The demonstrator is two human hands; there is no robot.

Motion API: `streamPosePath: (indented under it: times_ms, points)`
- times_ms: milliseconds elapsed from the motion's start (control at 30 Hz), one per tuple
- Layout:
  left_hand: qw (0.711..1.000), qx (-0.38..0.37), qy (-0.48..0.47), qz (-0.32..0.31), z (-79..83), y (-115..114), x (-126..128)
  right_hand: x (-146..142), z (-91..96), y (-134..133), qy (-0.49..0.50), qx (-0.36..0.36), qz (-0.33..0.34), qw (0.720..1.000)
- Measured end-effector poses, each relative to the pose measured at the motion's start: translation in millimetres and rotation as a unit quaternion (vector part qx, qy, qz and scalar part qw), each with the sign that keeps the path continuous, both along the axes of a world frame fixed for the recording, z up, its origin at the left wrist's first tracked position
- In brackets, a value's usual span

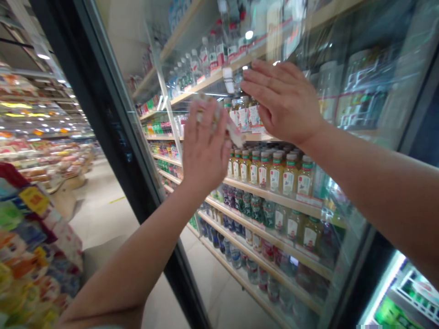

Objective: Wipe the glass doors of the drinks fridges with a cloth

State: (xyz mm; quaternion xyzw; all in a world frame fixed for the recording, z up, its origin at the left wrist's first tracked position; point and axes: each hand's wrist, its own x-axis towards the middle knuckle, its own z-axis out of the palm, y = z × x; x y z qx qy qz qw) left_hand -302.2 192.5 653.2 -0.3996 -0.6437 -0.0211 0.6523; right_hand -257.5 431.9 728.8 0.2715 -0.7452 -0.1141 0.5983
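My left hand [205, 147] is raised against the glass door [308, 237] of a drinks cooler, fingers closed on a crumpled whitish cloth [236, 135] that pokes out to the right of the hand. My right hand [281, 100] lies flat on the same glass a little higher and to the right, fingers stretched out and together, holding nothing. Behind the glass, rows of yellow-green drink bottles [274, 171] with red-and-white labels stand on wooden shelves, level with both hands.
The door's black frame [113, 132] runs diagonally at left. Darker bottles [254, 208] fill lower shelves, water bottles [206, 57] the top. A shop aisle with a pale floor [103, 210] and colourful packaged goods [27, 237] lies left. A lit cooler [408, 297] is at bottom right.
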Motion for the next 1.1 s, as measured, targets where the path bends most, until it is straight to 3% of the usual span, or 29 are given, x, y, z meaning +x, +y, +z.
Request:
streamPosePath:
  times_ms: [67, 133, 233, 300, 367, 433, 500, 667, 700, 833, 900, 1000, 1033, 1100]
  points:
    - [0.993, -0.115, 0.010, -0.003, -7.6, 5, 3, 0, -0.2, 0, -0.001, 0.000, 0.007, 1.000]
    - [0.991, -0.135, 0.017, 0.014, -6.8, 3, 4, -1, -0.6, 1, -0.002, -0.007, 0.027, 1.000]
    - [1.000, 0.019, 0.004, 0.021, 4.0, -5, 0, -2, -1.3, 1, -0.009, -0.022, 0.053, 0.998]
    - [0.997, 0.078, -0.016, -0.001, 5.8, -4, 0, -1, -1.3, 0, -0.014, -0.025, 0.053, 0.998]
    - [0.999, 0.019, -0.023, -0.022, 1.2, 3, 2, -1, -1.2, 0, -0.013, -0.024, 0.046, 0.999]
    - [0.994, -0.104, -0.010, -0.025, -2.3, 10, 5, -1, -1.1, 0, -0.010, -0.020, 0.041, 0.999]
    - [0.989, -0.146, 0.000, -0.004, 1.9, 10, 6, -1, -1.4, 0, -0.006, -0.016, 0.038, 0.999]
    - [0.997, 0.061, -0.029, 0.045, 18.2, -2, 2, 1, -2.5, 0, -0.011, -0.022, 0.039, 0.999]
    - [0.997, 0.056, -0.027, 0.040, 16.5, -1, 2, 2, -2.5, -1, -0.014, -0.027, 0.042, 0.999]
    - [0.994, -0.102, 0.004, 0.027, 12.6, 2, -3, 3, -2.0, 0, -0.013, -0.025, 0.034, 0.999]
    - [0.997, -0.066, 0.002, 0.034, 22.1, -4, -9, 2, -1.7, 0, 0.002, -0.013, 0.020, 1.000]
    - [0.995, 0.084, -0.024, 0.046, 34.3, -13, -14, 2, -1.5, 0, 0.013, -0.001, 0.012, 1.000]
    - [0.994, 0.100, -0.027, 0.045, 32.9, -13, -13, 2, -1.5, 0, 0.010, -0.003, 0.018, 1.000]
    - [0.999, 0.040, -0.017, 0.029, 21.4, -7, -7, 2, -1.3, 0, 0.000, -0.012, 0.033, 0.999]
